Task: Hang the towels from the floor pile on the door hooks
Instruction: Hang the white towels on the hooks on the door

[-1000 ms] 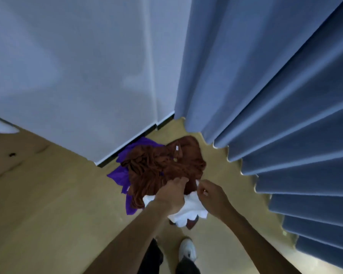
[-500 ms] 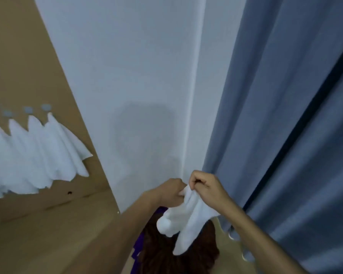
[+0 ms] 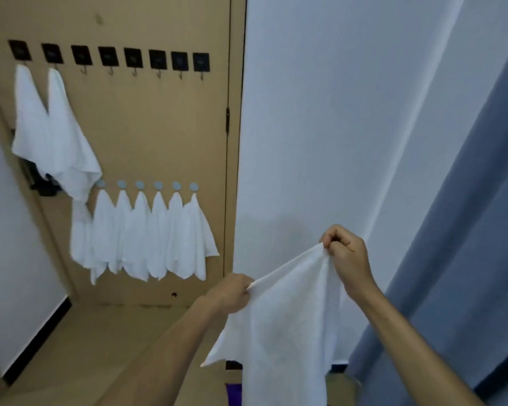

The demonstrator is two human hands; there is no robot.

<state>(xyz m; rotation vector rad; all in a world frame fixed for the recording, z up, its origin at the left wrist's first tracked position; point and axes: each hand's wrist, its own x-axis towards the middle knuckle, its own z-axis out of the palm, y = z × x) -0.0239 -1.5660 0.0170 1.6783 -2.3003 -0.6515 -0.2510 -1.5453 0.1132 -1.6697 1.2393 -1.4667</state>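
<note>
both hands, left grip (image 3: 232, 293) and right grip (image 3: 345, 256), pinch a white towel (image 3: 288, 332) spread between them near the door (image 3: 159, 127).

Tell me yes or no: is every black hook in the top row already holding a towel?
No. Only the two leftmost black hooks carry hung towels; the other six, like this bare hook, have nothing on them.
</note>
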